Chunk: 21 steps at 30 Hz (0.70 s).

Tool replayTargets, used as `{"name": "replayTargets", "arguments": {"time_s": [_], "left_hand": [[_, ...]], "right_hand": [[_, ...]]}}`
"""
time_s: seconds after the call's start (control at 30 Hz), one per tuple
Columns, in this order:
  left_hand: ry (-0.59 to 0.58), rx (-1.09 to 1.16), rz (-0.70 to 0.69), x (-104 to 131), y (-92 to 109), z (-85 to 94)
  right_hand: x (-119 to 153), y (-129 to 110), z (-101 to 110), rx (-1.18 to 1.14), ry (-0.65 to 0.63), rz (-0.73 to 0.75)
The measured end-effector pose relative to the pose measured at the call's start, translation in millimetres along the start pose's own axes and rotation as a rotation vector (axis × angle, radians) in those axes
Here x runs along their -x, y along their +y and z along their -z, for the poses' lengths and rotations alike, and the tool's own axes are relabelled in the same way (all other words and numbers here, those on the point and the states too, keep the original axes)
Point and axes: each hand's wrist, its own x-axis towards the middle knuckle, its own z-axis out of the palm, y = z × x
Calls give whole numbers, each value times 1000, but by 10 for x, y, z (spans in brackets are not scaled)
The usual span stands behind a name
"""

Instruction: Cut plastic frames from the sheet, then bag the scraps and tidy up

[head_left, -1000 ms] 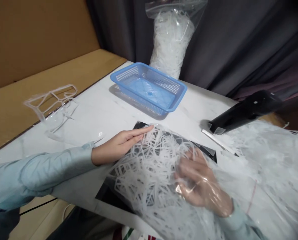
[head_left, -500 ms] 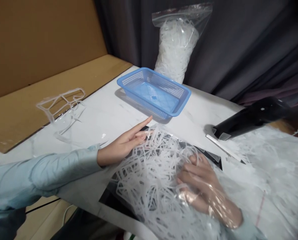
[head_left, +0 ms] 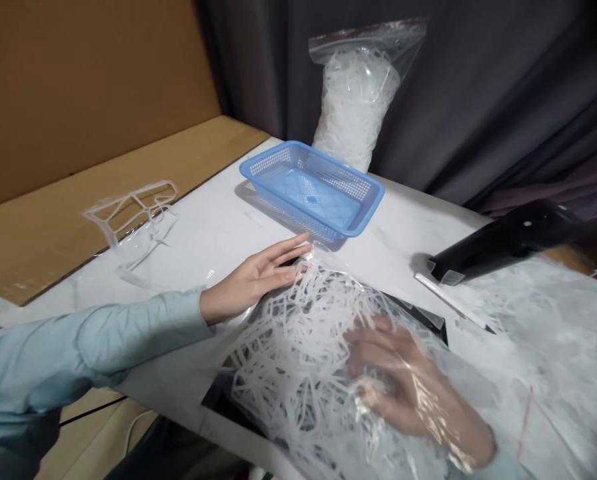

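Note:
A clear plastic bag full of white, thin, looped pieces [head_left: 303, 347] lies over a black mat [head_left: 228, 403] on the white table. My left hand [head_left: 261, 277] rests at the bag's upper left edge, its fingers stretched out towards the blue basket. Inside the clear film, my right hand [head_left: 398, 373] is among the white pieces at the right, its fingers curved and spread apart. No single piece can be made out in its grasp.
Behind the bag stands a blue mesh basket [head_left: 313, 193]. A filled zip bag [head_left: 355, 107] leans by the dark curtain. At the right are a black cylindrical object [head_left: 498, 243] and a heap of clear plastic [head_left: 568, 333]. White frame-like pieces [head_left: 133, 207] lie at left.
My right hand has moved slightly left in the bag and its fingers have spread. My left hand's fingers have opened a little more. The view has shifted slightly.

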Motion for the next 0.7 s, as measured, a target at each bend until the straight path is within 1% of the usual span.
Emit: {"name": "replayTargets", "arguments": {"time_s": [0.2,0.27,0.37,0.47,0.6,0.7], "left_hand": [[17,24,14,11,34,-24],[20,34,14,16,32,-25],[30,25,8,16,18,-18],[36,1,-4,10,9,-12],[37,-7,2,6,13,-15],[49,-11,16,7,21,-22]], "right_hand": [[-3,-47,-39,68,107,-80],[-2,-63,-39,96,118,-119],[-15,-89,-28,146,80,-147],[-8,-94,-28,222,47,-136],[61,-59,-49,365,7,-114],[124,-20,-72,405,-48,-120]]}}
